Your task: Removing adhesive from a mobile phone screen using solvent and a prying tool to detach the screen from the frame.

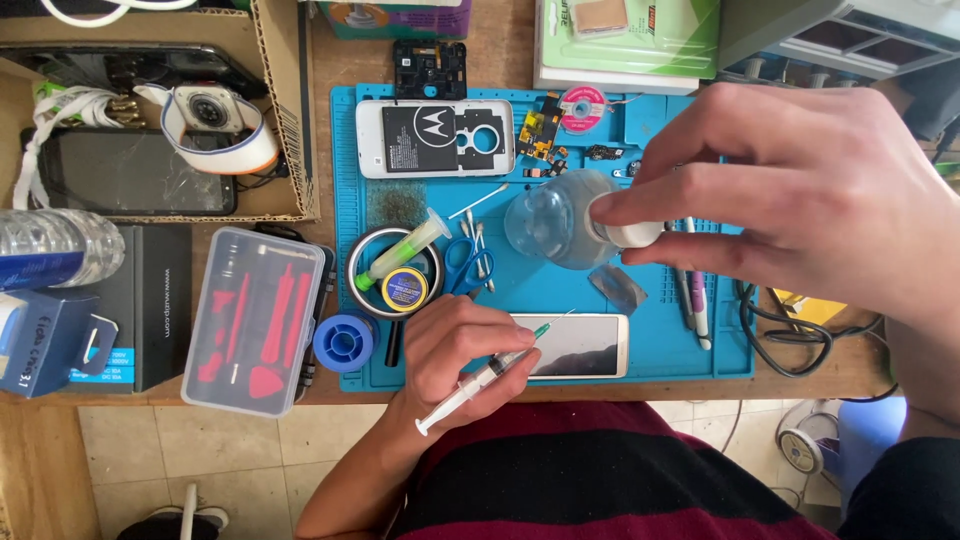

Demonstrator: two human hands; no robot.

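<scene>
Meanwhile left hand (pixel 455 345) grips syringe (pixel 480 380); right hand (pixel 800 190) pinches clear bottle's (pixel 550 220) white cap (pixel 630 232).

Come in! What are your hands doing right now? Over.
Left hand holds syringe over phone. Right hand grips cap of clear bottle on blue mat. Nothing between them.

Syringe (pixel 478 382): thin, clear barrel, green needle hub, plunger drawn out. Lies at a slant, needle up-right, plunger end down-left past the mat's (pixel 700 360) near edge; tip sits over the pale phone (pixel 580 346) lying screen-up along that edge. Bottle (pixel 555 218): small, clear plastic, white cap (pixel 632 232), tipped on its side with the cap pointing right, raised over the mat's middle, right of the blue scissors (pixel 462 265).
</scene>
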